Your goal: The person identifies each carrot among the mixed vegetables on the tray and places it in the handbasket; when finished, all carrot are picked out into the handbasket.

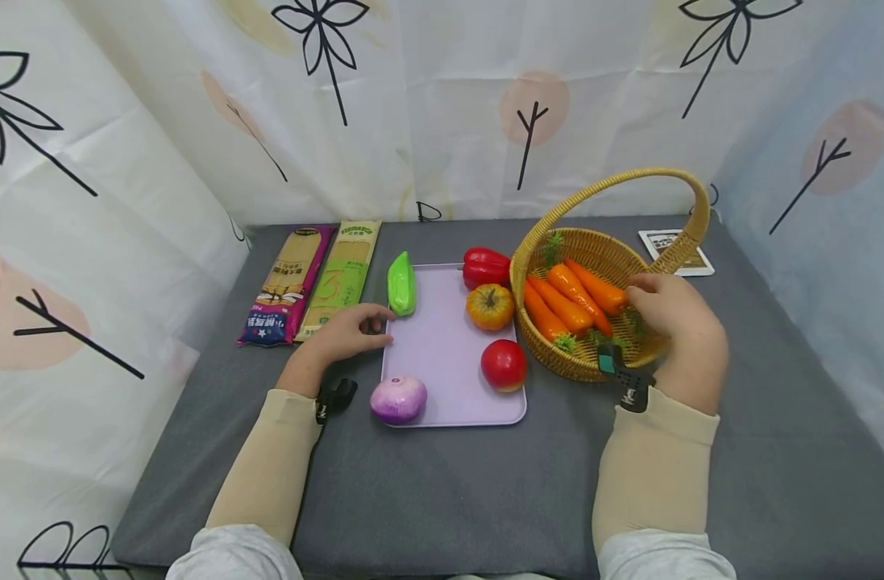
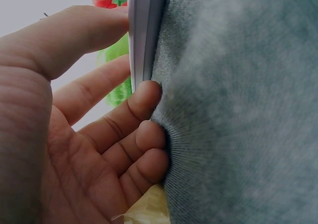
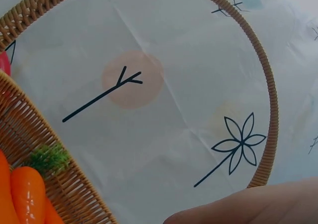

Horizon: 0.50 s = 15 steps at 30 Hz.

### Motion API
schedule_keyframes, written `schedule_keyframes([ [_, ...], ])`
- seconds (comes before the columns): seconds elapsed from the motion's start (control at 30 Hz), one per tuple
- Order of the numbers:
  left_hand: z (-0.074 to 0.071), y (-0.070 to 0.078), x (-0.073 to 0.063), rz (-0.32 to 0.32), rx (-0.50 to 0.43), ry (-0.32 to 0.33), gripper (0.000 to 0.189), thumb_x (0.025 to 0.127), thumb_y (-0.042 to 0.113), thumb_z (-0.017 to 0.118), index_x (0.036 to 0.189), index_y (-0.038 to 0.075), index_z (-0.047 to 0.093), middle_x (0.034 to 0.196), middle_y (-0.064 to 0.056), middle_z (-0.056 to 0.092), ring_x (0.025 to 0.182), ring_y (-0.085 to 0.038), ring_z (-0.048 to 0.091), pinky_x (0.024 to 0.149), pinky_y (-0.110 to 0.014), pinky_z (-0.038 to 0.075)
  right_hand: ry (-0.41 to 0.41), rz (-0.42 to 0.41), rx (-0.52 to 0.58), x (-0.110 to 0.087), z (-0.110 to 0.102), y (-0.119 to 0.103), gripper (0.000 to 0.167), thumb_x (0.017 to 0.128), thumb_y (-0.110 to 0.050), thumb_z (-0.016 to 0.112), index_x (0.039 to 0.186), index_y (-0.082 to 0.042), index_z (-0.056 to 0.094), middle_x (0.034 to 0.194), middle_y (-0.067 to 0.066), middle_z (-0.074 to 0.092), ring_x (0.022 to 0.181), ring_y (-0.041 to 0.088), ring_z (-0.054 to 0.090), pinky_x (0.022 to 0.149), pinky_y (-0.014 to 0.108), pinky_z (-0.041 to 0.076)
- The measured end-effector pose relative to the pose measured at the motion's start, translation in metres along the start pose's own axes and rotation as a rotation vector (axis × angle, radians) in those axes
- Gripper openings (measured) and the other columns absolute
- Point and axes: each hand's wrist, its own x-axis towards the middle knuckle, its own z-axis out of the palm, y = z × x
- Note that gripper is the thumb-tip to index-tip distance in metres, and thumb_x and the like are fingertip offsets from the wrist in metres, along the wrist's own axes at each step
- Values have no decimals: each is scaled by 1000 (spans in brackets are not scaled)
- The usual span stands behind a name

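My left hand (image 1: 352,332) is at the left edge of the lilac tray (image 1: 449,346). In the left wrist view its thumb and index fingertips touch the tray's rim (image 2: 141,40), while the other fingers bend against the cloth. On the right, my right hand (image 1: 681,322) grips the wicker basket (image 1: 575,366) by its right side, near the foot of the arched handle (image 1: 608,179); its fingertips are partly hidden. Several orange carrots (image 1: 568,298) with green tops lie in the basket, the rightmost one close to those fingers. The right wrist view shows only one finger (image 3: 258,204) near the handle.
Around the tray's edges lie a green pepper (image 1: 401,284), a red pepper (image 1: 485,267), a small pumpkin (image 1: 490,307), a tomato (image 1: 503,366) and a purple onion (image 1: 399,399). Two noodle packets (image 1: 289,286) lie back left. A white-framed card (image 1: 691,258) lies behind the basket.
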Motion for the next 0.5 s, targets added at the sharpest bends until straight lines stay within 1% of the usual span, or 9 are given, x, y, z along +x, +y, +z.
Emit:
schedule_keyframes([
  [0.1, 0, 1, 0, 3, -4, 1, 42, 92, 32, 77, 130, 17, 68, 103, -6, 59, 93, -24, 51, 78, -39, 44, 31, -28, -10, -6, -4, -2, 62, 110, -37, 32, 156, 5, 32, 155, 34, 32, 136, 52, 38, 108, 66, 31],
  [0.17, 0, 1, 0, 4, -4, 1, 43, 92, 32, 77, 130, 17, 67, 103, -6, 59, 93, -24, 51, 78, -39, 44, 64, -43, 8, -11, -6, -3, 66, 109, -42, 32, 157, 3, 31, 156, 33, 33, 137, 52, 36, 108, 68, 30],
  [0.33, -1, 2, 0, 3, 2, 1, 44, 92, 33, 77, 131, 16, 67, 104, -6, 59, 93, -23, 51, 78, -39, 44, 222, -80, 69, -26, -13, 0, 70, 107, -51, 34, 160, -5, 32, 153, 29, 41, 136, 50, 39, 105, 69, 31],
  [0.47, -1, 3, 0, 0, 2, 6, 42, 92, 32, 77, 130, 17, 67, 103, -7, 59, 93, -24, 52, 78, -40, 44, 348, -69, 121, -38, -18, 6, 67, 107, -51, 34, 160, -10, 34, 150, 28, 46, 135, 50, 42, 102, 69, 34],
  [0.5, -1, 3, 1, 3, 4, 8, 42, 92, 31, 77, 130, 17, 68, 103, -7, 59, 93, -24, 52, 78, -40, 45, 384, -59, 136, -41, -19, 7, 67, 106, -52, 35, 160, -11, 36, 149, 26, 48, 134, 48, 43, 101, 66, 36],
])
